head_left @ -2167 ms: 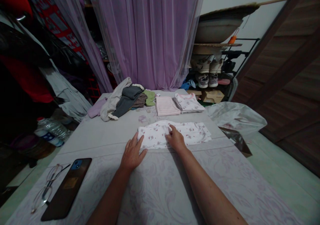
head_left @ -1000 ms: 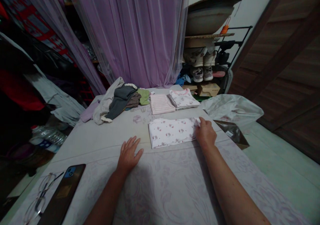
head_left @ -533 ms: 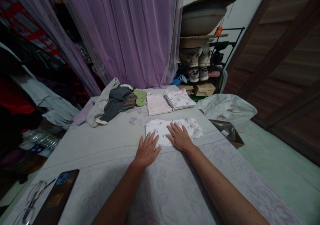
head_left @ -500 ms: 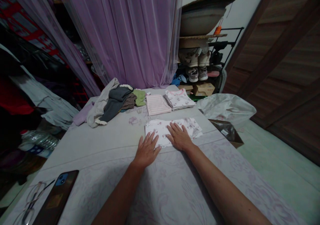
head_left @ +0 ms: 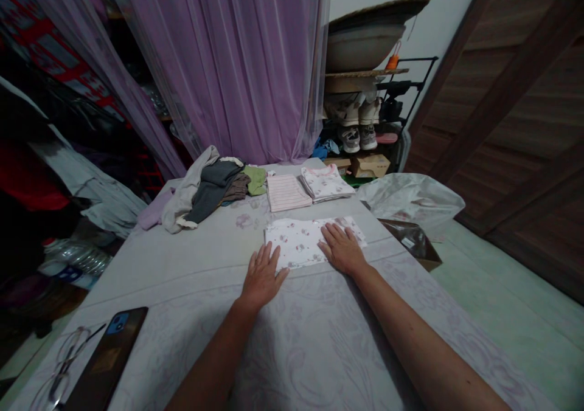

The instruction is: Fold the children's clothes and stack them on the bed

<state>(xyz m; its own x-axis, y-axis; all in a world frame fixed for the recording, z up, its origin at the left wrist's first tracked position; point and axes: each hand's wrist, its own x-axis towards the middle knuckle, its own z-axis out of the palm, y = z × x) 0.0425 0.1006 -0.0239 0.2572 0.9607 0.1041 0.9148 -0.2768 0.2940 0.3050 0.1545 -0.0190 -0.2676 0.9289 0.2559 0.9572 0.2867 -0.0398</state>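
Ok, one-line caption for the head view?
Left hand and right hand rest on a folded white floral garment on a pale lilac bedsheet.

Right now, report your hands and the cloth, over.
Both hands flat, open. Left hand at the near edge, right hand on the folded white printed garment. Folded striped cloth and folded printed garment lie beyond it.

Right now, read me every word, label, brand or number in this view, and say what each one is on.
No word, brand or number can be read in this view.
White label on the dark brown packet: too small to read.
Blue-and-white label on the clear plastic water bottle: too blurred to read.
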